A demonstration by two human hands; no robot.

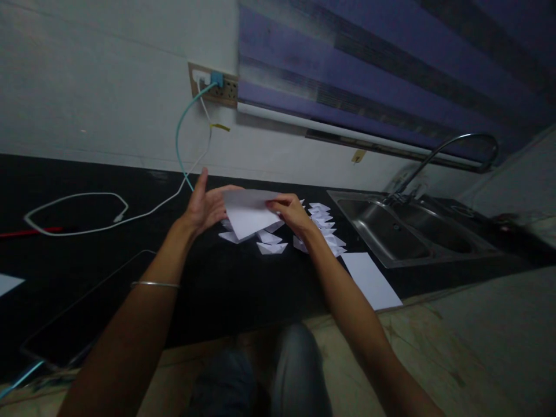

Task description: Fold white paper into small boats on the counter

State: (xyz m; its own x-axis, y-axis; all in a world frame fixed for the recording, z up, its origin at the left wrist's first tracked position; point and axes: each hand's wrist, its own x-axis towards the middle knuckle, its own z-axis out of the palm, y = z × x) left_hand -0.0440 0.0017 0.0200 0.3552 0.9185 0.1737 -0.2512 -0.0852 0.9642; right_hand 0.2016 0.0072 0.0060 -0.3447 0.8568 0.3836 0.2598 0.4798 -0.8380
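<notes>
A white sheet of paper [249, 214] is held up over the black counter, tilted toward me. My right hand [292, 211] pinches its right edge between thumb and fingers. On the other side, my left hand [208, 202] has its thumb raised and fingers stretched out, with the fingertips at or behind the sheet's upper left corner; whether they touch it is hidden. Below the sheet lie several folded white paper boats [271, 248], partly covered by it. More paper boats [324, 223] stand in a row beyond my right wrist.
A stack of white paper [372, 281] lies by the counter's front edge, near the steel double sink [393, 231] with its faucet [447, 147]. A white cable [82, 231], a red stick-like object [30, 233] and a dark flat device [87, 313] lie on the left.
</notes>
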